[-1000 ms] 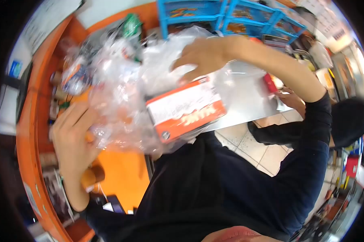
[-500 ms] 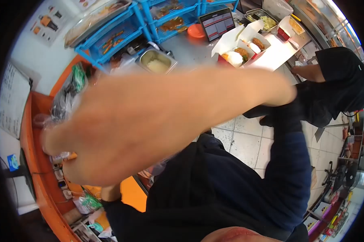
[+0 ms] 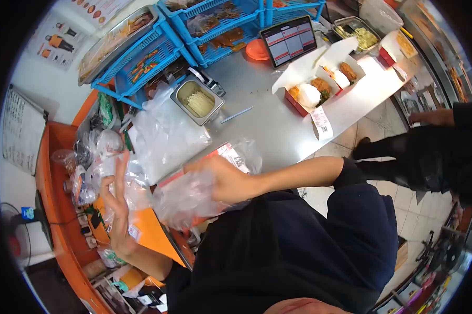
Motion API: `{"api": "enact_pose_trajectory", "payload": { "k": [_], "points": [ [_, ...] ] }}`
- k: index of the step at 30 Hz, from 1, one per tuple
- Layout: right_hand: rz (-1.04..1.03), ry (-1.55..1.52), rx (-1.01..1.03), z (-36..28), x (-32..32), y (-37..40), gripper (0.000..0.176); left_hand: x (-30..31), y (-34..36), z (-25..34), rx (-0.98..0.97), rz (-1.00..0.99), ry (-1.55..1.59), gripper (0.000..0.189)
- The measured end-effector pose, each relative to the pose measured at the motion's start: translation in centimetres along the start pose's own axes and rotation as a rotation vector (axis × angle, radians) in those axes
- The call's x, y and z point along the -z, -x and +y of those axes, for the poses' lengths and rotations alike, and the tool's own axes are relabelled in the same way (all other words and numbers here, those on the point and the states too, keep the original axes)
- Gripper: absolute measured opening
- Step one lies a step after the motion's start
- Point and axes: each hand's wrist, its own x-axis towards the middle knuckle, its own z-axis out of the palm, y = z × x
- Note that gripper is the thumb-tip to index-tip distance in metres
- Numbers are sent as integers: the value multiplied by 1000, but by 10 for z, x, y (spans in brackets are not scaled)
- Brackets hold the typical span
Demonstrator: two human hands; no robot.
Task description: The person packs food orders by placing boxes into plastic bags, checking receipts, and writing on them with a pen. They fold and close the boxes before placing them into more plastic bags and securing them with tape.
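Observation:
My right hand (image 3: pixel 225 179) is closed around a clear plastic bag (image 3: pixel 186 201) in front of my body. Through the bag something red shows, and a printed label (image 3: pixel 231 156) lies just beyond the knuckles. What the bag contains is mostly hidden. To the left, my left hand (image 3: pixel 118 193) is raised with its fingers apart, close to the loose clear bags (image 3: pixel 134 180) at the counter's left end. A stack of clear plastic bags (image 3: pixel 165 133) lies flat on the metal counter (image 3: pixel 254 131) beyond both hands.
Two open food boxes (image 3: pixel 301 107) with rice stand on the right, a receipt (image 3: pixel 322 124) hanging from one. A metal tub (image 3: pixel 198 102) of pale shreds, a pen (image 3: pixel 237 115), a tablet (image 3: pixel 289 42) and blue baskets (image 3: pixel 141 70) are farther back. Another person (image 3: pixel 429 152) stands at right.
My right arm, stretched across the view before, has drawn down and back and now grips the plastic bag. My left hand has come up into view. The other person has shifted.

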Motion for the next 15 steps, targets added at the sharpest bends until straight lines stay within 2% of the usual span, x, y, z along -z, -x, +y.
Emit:
{"api": "enact_pose_trajectory", "payload": {
  "k": [2,3,5,6,7,9,10,12,13,14,15],
  "points": [
    [212,-418,-228,4,2,-12,19,-21,3,2,106,-17,144,28],
    [191,-427,-226,8,-4,-19,19,-41,5,0,135,-31,194,30],
    [128,164,309,16,-22,-24,32,-84,9,-15,214,-110,222,35],
    [-10,276,370,11,-18,-28,40,-99,12,-27,264,-162,235,37],
    [-26,261,382,7,-11,-38,40,-108,15,-32,287,-200,230,39],
    [-363,641,741,-6,14,-65,41,-112,27,-35,356,-262,226,44],
    [-457,563,795,-8,20,-78,38,-111,33,-36,399,-286,220,47],
    [-723,118,803,33,30,-126,39,-113,34,-33,477,-319,230,52],
    [-947,-142,448,49,47,-150,40,-109,25,-33,489,-314,229,52],
    [-1137,-393,68,66,66,-175,40,-101,10,-33,242,-398,87,46],
    [-984,-272,-118,107,78,-195,38,-96,-3,-33,-11,-476,-55,40]
  ]
}}
